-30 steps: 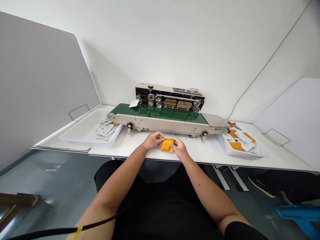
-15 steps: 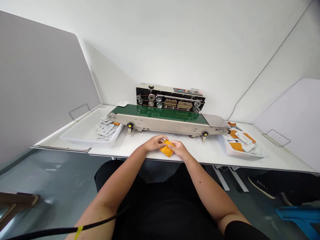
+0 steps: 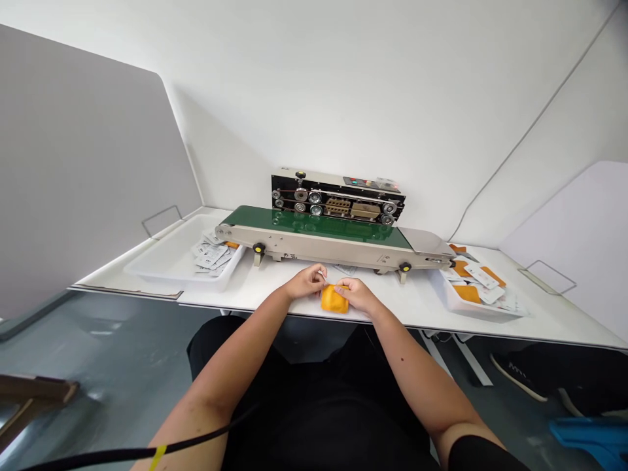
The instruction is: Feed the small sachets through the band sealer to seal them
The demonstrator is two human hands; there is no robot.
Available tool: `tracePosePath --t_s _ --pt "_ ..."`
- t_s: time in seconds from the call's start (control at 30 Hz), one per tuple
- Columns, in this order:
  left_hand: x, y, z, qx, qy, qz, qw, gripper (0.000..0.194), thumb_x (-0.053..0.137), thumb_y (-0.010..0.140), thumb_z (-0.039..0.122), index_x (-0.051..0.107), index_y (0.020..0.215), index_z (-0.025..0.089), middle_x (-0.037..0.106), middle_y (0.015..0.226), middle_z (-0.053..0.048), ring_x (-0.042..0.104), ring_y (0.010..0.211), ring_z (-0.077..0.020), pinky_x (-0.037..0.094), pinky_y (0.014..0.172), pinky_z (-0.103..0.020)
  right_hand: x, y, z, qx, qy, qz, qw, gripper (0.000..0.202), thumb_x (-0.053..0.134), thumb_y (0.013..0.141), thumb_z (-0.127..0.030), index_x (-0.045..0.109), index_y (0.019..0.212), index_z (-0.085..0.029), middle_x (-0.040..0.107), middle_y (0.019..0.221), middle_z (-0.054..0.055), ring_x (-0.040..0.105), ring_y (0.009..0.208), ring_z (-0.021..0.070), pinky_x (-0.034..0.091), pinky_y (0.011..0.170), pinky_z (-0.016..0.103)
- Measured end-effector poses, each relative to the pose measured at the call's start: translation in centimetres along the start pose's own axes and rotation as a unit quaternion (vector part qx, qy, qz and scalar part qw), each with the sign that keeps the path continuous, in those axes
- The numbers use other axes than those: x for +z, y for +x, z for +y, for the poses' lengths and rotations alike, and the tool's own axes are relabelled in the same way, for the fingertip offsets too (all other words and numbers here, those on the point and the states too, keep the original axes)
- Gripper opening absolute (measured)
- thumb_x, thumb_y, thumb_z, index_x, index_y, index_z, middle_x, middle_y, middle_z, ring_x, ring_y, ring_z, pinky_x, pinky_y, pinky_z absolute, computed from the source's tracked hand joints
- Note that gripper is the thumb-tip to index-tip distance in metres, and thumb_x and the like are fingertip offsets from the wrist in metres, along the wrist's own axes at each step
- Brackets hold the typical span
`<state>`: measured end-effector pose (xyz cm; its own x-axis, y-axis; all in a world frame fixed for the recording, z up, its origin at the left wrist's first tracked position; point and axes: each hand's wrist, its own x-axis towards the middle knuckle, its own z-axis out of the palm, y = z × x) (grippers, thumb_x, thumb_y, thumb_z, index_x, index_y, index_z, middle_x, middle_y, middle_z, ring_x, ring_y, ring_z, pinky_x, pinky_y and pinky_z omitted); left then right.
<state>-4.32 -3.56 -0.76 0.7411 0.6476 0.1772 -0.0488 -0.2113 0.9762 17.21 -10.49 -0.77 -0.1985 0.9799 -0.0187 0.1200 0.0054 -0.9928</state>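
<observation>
A small orange packet (image 3: 335,301) is held low over the front part of the white table, in front of the conveyor machine. My right hand (image 3: 358,294) grips its upper right side, with the thumb on the face turned toward me. At the packet's upper left corner, the curled fingers of my left hand (image 3: 307,282) are pinched together. The exact hold of the left fingertips is small and partly hidden. Behind both hands runs the green conveyor belt (image 3: 314,226), with metal rollers (image 3: 315,203) along the machine's upright panel.
At left a white plastic bin (image 3: 161,258) holds a pile of white packets (image 3: 214,254). Another bin (image 3: 456,302) at right contains orange and white packets (image 3: 483,278). A flat packet lies partly under the conveyor (image 3: 346,268). Grey partitions (image 3: 88,131) flank the table.
The orange packet has turned and shifted slightly right in my right hand, and my left fingers have slid to its corner. The white packet at the belt's left end is out of sight.
</observation>
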Motion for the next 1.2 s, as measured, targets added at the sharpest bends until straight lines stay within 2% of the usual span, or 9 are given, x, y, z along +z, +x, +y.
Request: tracePosePath --t_s 0.1,0.2,0.3,0.37,0.43,0.53,0.73,0.9,1.2 --pt "-0.2 0.1 -0.1 0.010 -0.013 0.015 1.000 0.047 0.071 0.084 0.053 0.042 0.101 0.020 0.066 0.072 0.001 0.057 0.052 -0.0093 0.044 0.053 -0.020 -3.3 -0.2 -3.8 -0.040 -0.018 0.017 0.999 0.042 0.082 0.069 -0.053 0.069 0.086 -0.018 0.066 0.071 0.001 0.054 0.057 0.0121 0.042 0.054 0.024" --pt "-0.3 0.2 -0.2 0.014 -0.013 0.014 1.000 0.046 0.070 0.084 0.052 0.043 0.101 0.020 0.068 0.075 -0.001 0.055 0.051 -0.0084 0.044 0.052 -0.020 -8.1 0.4 -8.8 -0.145 0.053 0.176 0.972 0.043 0.080 0.073 -0.050 0.065 0.100 -0.021 0.061 0.067 -0.003 0.049 0.049 0.0080 0.038 0.046 0.019" --pt "-0.3 0.2 -0.1 0.014 -0.008 0.019 1.000 0.043 0.069 0.085 0.050 0.043 0.102 0.019 0.068 0.077 -0.001 0.056 0.053 -0.0083 0.044 0.053 -0.020 -13.5 2.2 -12.5 -0.242 0.087 0.347 0.902 0.034 0.070 0.084 -0.043 0.060 0.112 -0.024 0.060 0.070 -0.003 0.055 0.054 0.0073 0.042 0.049 0.016" --pt "-0.3 0.1 0.0 0.014 -0.004 0.023 1.000 0.042 0.069 0.086 0.049 0.044 0.102 0.019 0.068 0.078 -0.002 0.056 0.053 -0.0086 0.044 0.053 -0.021 -16.8 3.5 -13.1 -0.273 0.070 0.441 0.852 0.023 0.062 0.089 -0.036 0.060 0.107 -0.021 0.059 0.067 -0.003 0.055 0.053 0.0072 0.042 0.047 0.014" --pt "-0.3 0.0 0.1 0.016 -0.002 0.025 1.000 0.041 0.069 0.086 0.049 0.044 0.101 0.019 0.068 0.077 -0.002 0.055 0.053 -0.0087 0.044 0.052 -0.021 -19.4 4.8 -12.5 -0.245 0.042 0.518 0.818 0.013 0.058 0.089 -0.029 0.060 0.095 -0.018 0.057 0.061 -0.003 0.052 0.048 0.0074 0.040 0.043 0.014" --pt "-0.2 0.0 0.2 0.015 -0.002 0.024 1.000 0.041 0.069 0.085 0.049 0.045 0.101 0.020 0.068 0.076 -0.001 0.054 0.052 -0.0087 0.043 0.051 -0.021 -21.4 6.2 -10.4 -0.133 0.016 0.563 0.816 0.004 0.059 0.083 -0.021 0.058 0.082 -0.016 0.056 0.055 -0.003 0.049 0.042 0.0078 0.038 0.038 0.015" --pt "-0.1 0.0 0.1 0.011 0.018 0.020 1.000 0.040 0.068 0.086 0.049 0.045 0.101 0.020 0.068 0.076 -0.001 0.053 0.052 -0.0083 0.043 0.051 -0.021 -21.1 8.4 -9.2 -0.011 0.062 0.486 0.871 0.008 0.063 0.078 -0.013 0.056 0.078 -0.016 0.055 0.051 -0.003 0.047 0.037 0.0073 0.035 0.034 0.014" --pt "-0.1 -0.1 0.1 0.005 0.022 0.019 1.000 0.041 0.068 0.086 0.050 0.045 0.101 0.019 0.067 0.077 -0.001 0.053 0.053 -0.0081 0.043 0.051 -0.020 -19.4 10.8 -10.3 0.025 0.102 0.417 0.903 0.015 0.065 0.078 -0.008 0.055 0.087 -0.015 0.058 0.051 -0.002 0.052 0.040 0.0088 0.042 0.036 0.015" --pt "-0.2 -0.1 0.0 0.001 0.019 0.022 1.000 0.041 0.070 0.085 0.049 0.046 0.100 0.019 0.067 0.076 -0.002 0.052 0.052 -0.0078 0.040 0.050 -0.019 -14.6 13.0 -11.5 0.048 0.132 0.349 0.927 0.016 0.068 0.083 -0.008 0.055 0.089 -0.016 0.059 0.056 -0.001 0.053 0.042 0.0082 0.045 0.038 0.015"
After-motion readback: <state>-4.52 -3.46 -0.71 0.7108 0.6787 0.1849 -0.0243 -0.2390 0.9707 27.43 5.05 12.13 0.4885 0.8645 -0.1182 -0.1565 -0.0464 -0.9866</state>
